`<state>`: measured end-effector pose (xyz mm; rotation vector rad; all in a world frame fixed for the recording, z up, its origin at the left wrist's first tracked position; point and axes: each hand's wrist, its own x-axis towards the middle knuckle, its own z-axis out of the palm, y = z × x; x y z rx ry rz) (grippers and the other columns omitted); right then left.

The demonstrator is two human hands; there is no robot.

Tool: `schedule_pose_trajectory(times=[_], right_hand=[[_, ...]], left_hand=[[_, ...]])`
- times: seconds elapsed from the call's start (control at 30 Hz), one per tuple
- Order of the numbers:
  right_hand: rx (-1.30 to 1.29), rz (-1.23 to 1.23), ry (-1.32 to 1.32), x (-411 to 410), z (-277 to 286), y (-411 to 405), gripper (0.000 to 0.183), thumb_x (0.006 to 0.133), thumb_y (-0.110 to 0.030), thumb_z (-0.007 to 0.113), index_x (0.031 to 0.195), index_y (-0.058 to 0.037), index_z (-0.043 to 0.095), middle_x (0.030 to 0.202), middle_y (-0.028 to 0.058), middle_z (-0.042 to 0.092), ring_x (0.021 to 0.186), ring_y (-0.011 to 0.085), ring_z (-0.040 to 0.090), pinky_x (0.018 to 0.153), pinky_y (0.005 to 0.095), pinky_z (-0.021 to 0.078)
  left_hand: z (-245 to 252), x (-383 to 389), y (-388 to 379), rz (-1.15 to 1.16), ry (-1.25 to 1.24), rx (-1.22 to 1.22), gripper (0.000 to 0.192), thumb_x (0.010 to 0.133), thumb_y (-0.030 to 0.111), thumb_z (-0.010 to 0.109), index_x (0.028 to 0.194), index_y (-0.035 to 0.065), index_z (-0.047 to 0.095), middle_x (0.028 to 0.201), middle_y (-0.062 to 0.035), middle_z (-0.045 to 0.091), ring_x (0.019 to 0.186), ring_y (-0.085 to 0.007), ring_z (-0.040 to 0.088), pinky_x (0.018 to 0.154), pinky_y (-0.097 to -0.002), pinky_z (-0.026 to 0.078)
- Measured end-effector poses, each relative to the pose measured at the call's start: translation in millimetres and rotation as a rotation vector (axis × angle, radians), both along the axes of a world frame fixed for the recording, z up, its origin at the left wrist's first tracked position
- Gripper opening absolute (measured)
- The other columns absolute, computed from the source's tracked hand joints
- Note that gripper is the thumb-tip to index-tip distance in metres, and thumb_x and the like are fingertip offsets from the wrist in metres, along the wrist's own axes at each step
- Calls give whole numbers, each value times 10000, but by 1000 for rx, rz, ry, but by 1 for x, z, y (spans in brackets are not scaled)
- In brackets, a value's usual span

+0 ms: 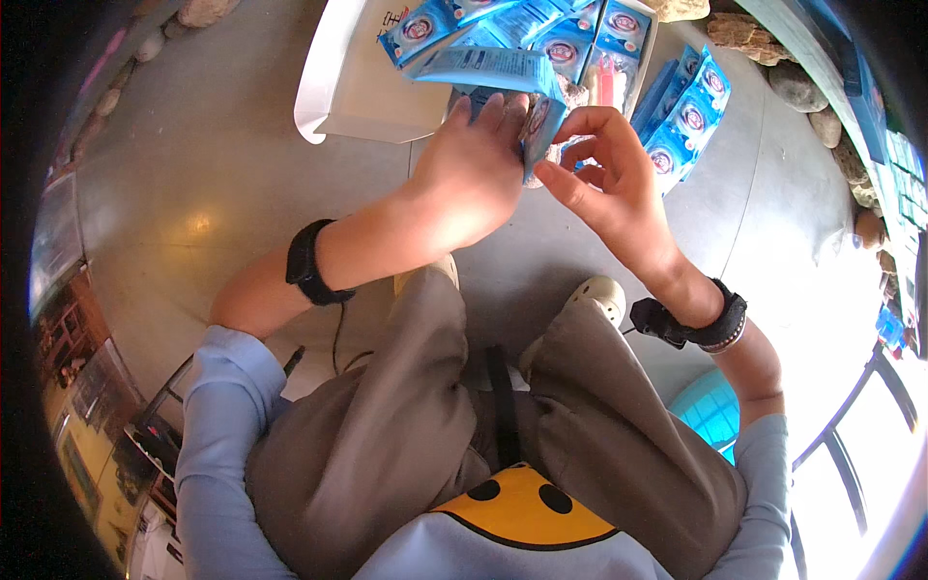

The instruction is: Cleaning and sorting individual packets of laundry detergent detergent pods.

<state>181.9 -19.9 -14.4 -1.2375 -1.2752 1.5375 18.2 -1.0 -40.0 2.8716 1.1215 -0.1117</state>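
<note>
My left hand (475,170) is closed on a strip of blue printed sachets (482,67), whose near end bends down between my hands. Its thumb is hidden. My right hand (616,170) is at that bent end, thumb and forefinger at its edge; whether they pinch it I cannot tell. Behind my hands, more blue sachets (558,51) lie in and over an open white cardboard box (377,109). A clear packet with something red and white (605,83) shows in the box's right part. To the right of the box are further joined blue sachets (692,119).
Stones (797,87) line the right side, below a pale ledge. More stones (148,47) edge the far left. Grey floor (217,167) spreads around my shoes (602,293). A dark cable (337,337) runs beside my left leg. A bright blue rounded object (707,406) is by my right thigh.
</note>
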Motion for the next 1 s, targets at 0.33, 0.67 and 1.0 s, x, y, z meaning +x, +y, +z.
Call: schedule_pose_trajectory(times=[0.33,0.67,1.0], right_hand=[[-319,-333,210,14,-12,2,234,829,-112,526,1005,8,429,880,118,555,740,174,580,594,285,516],[-422,-485,168,70,-37,2,122,847,-198,529,867,-83,565,712,-15,559,599,59,485,461,185,365],[-464,-523,80,174,-80,18,143,829,-147,548,919,-36,538,723,-2,522,543,56,412,434,180,306]], left_hand=[[-6,15,-10,28,138,49,377,778,279,519,1024,-1,573,979,-135,565,1050,-284,446,943,-437,278],[15,8,-6,51,-264,-328,544,796,417,502,1147,8,436,1141,-176,459,996,-322,469,894,-412,328],[-4,2,-7,34,-278,-487,253,833,202,478,1018,34,511,873,-133,571,813,-296,548,737,-391,422]])
